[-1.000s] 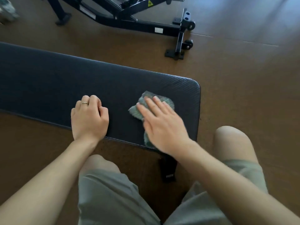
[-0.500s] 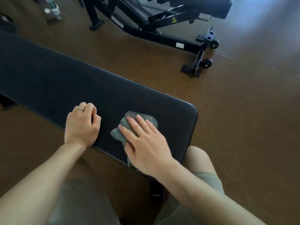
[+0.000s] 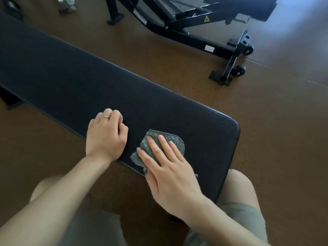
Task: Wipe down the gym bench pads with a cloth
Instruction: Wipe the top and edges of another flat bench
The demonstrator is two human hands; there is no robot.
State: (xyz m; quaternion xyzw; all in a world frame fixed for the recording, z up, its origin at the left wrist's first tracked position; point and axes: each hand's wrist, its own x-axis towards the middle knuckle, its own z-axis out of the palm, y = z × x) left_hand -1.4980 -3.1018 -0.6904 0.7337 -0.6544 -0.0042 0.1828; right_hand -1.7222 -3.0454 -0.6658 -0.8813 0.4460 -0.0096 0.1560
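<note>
A long black bench pad point(image 3: 88, 80) runs from the upper left to the lower right, its rounded end at the right. A grey-green cloth point(image 3: 174, 140) lies on the pad near its front edge. My right hand point(image 3: 166, 167) presses flat on the cloth with straight fingers and covers most of it. My left hand point(image 3: 105, 137) rests on the pad's front edge just left of the cloth, fingers curled under, holding nothing; a ring shows on one finger.
A second black bench frame point(image 3: 195, 38) with wheels and a foot stands on the brown floor point(image 3: 275, 130) behind the pad. My knees point(image 3: 239, 185) in grey-green shorts are below the pad's front edge. Small items lie at the top left point(image 3: 66, 2).
My right hand has slid the cloth left along the pad, closer to my left hand. The view has tilted, showing more of the far bench frame.
</note>
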